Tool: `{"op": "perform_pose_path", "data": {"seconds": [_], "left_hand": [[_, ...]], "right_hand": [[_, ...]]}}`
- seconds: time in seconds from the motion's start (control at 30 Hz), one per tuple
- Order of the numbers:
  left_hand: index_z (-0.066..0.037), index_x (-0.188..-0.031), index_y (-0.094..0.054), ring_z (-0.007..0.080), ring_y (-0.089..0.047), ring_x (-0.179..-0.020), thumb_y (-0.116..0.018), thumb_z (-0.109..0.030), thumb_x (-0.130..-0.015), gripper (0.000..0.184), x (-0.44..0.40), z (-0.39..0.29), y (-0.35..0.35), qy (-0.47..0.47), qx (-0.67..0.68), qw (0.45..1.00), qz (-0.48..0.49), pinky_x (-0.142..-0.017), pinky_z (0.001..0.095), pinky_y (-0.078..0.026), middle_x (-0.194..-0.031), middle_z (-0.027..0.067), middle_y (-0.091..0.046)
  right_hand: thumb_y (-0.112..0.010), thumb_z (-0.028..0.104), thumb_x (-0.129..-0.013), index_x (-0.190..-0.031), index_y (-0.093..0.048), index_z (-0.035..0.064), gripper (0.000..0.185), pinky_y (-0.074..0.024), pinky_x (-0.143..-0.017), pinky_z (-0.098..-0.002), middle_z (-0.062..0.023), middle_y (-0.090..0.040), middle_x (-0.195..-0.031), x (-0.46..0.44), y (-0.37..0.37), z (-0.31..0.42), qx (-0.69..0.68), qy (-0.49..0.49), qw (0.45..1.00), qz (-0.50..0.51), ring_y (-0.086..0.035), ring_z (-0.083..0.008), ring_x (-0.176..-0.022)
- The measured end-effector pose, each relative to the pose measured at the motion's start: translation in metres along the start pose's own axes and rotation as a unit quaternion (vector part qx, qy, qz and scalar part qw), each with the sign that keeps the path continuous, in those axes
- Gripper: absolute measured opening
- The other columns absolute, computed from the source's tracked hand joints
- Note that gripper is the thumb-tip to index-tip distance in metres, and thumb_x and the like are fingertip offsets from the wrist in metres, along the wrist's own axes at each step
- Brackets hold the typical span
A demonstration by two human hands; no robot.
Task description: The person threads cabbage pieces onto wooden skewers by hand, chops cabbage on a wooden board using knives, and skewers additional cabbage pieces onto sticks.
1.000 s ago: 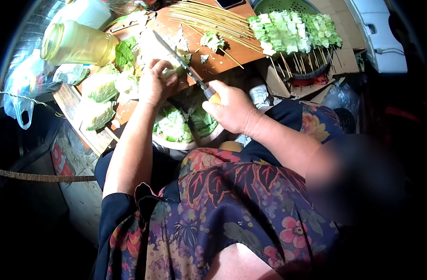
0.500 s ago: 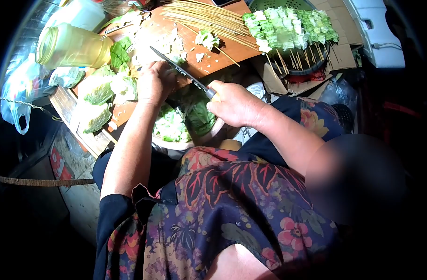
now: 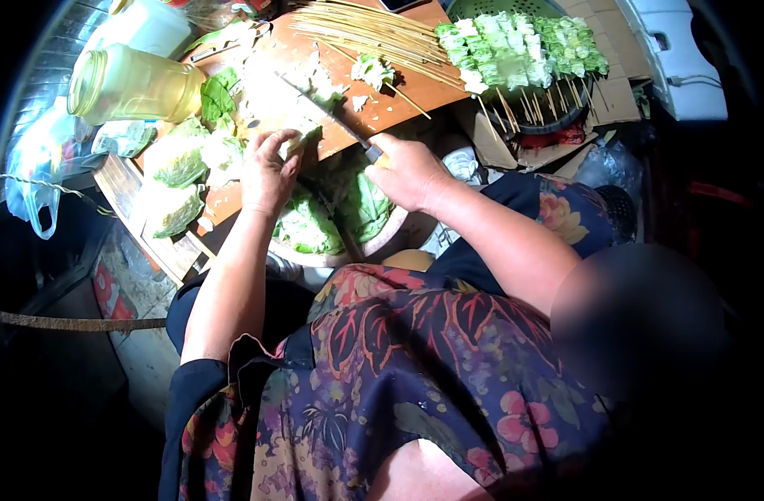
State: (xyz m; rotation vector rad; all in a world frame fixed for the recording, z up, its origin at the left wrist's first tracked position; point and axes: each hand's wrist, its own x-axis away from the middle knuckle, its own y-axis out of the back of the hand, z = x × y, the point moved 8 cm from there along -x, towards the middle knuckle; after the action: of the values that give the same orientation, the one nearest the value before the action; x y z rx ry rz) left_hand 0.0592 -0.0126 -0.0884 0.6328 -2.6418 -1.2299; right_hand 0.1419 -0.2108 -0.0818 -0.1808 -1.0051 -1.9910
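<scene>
My right hand (image 3: 407, 171) is wrapped round the handle of a long knife (image 3: 327, 114), whose blade points up and to the left over the orange board (image 3: 348, 142). At the board's front edge, my left hand (image 3: 270, 163) has its fingers bent round a piece of cabbage (image 3: 301, 142), partly hidden by them. The blade lies just beyond that piece; whether they touch is unclear. Below the board's edge, a round basin (image 3: 388, 242) holds green leaves (image 3: 307, 225). Cabbage chunks (image 3: 180, 159) lie left of my left hand.
A jar of yellowish liquid (image 3: 135, 83) lies at the left, above a plastic bag (image 3: 35, 179). Bamboo skewers (image 3: 373, 37) are spread at the back. Skewered leaves (image 3: 520, 52) rest on a green colander (image 3: 557, 10) at the right, by cardboard (image 3: 620, 92) and a white box (image 3: 678, 67).
My left hand has shifted down and left from the blade, showing more of the cabbage piece. My right hand has moved slightly, still holding the knife.
</scene>
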Motion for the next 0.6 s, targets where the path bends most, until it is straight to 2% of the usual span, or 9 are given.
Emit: {"op": "perform_pose_path", "data": {"seconds": [0.07, 0.1, 0.17, 0.2, 0.3, 0.6], "left_hand": [[-0.014, -0.104, -0.065, 0.0278, -0.062, -0.089, -0.074, -0.009, -0.073, 0.033, 0.001, 0.004, 0.000, 0.003, 0.024, 1.000, -0.019, -0.079, 0.0352, -0.051, -0.099, 0.0104, -0.061], [-0.014, -0.104, -0.065, 0.0278, -0.062, -0.089, -0.074, -0.009, -0.073, 0.033, -0.001, 0.005, -0.002, 0.005, 0.023, 1.000, -0.020, -0.079, 0.0352, -0.051, -0.099, 0.0104, -0.061], [-0.010, -0.102, -0.063, 0.0255, -0.063, -0.082, -0.075, -0.010, -0.073, 0.031, -0.009, 0.017, -0.007, 0.075, 0.118, 0.989, -0.045, -0.075, 0.0327, -0.051, -0.092, 0.0099, -0.063], [-0.010, -0.102, -0.063, 0.0255, -0.063, -0.082, -0.075, -0.010, -0.073, 0.031, -0.013, 0.012, -0.006, 0.076, 0.118, 0.989, -0.047, -0.075, 0.0327, -0.051, -0.092, 0.0099, -0.063], [-0.007, -0.093, -0.061, 0.0238, -0.062, -0.077, -0.076, -0.016, -0.075, 0.026, -0.023, 0.009, 0.001, 0.100, 0.044, 0.993, -0.044, -0.072, 0.0320, -0.050, -0.083, 0.0100, -0.064], [-0.009, -0.092, -0.064, 0.0295, -0.063, -0.081, -0.074, -0.019, -0.075, 0.022, -0.029, 0.005, 0.000, 0.070, -0.020, 0.997, -0.033, -0.073, 0.0369, -0.050, -0.086, 0.0115, -0.064]], "right_hand": [[-0.058, 0.024, -0.079, -0.124, -0.050, -0.0023, 0.052, -0.0510, -0.073, -0.0385, -0.0218, -0.066, -0.085, -0.003, 0.006, -0.001, -0.032, -0.023, 0.999, -0.007, -0.065, -0.0339, -0.079], [-0.057, 0.024, -0.079, -0.123, -0.049, -0.0055, 0.053, -0.0508, -0.069, -0.0369, -0.0198, -0.066, -0.080, -0.005, 0.009, 0.003, -0.019, -0.006, 0.999, -0.027, -0.065, -0.0308, -0.075], [-0.057, 0.024, -0.079, -0.123, -0.049, -0.0051, 0.053, -0.0507, -0.069, -0.0368, -0.0194, -0.065, -0.079, -0.002, 0.010, 0.010, -0.037, -0.006, 0.999, -0.007, -0.065, -0.0308, -0.075], [-0.057, 0.023, -0.079, -0.123, -0.049, -0.0048, 0.053, -0.0505, -0.068, -0.0368, -0.0191, -0.065, -0.078, 0.002, 0.010, 0.016, -0.057, -0.007, 0.998, 0.012, -0.065, -0.0307, -0.074], [-0.057, 0.024, -0.079, -0.122, -0.051, -0.0031, 0.051, -0.0500, -0.070, -0.0380, -0.0199, -0.065, -0.079, 0.015, 0.010, 0.029, -0.054, -0.001, 0.998, 0.027, -0.065, -0.0323, -0.075], [-0.055, 0.023, -0.080, -0.116, -0.053, -0.0005, 0.044, -0.0495, -0.077, -0.0426, -0.0246, -0.064, -0.086, 0.027, 0.010, 0.031, -0.005, 0.033, 0.999, 0.033, -0.063, -0.0386, -0.083]]}}
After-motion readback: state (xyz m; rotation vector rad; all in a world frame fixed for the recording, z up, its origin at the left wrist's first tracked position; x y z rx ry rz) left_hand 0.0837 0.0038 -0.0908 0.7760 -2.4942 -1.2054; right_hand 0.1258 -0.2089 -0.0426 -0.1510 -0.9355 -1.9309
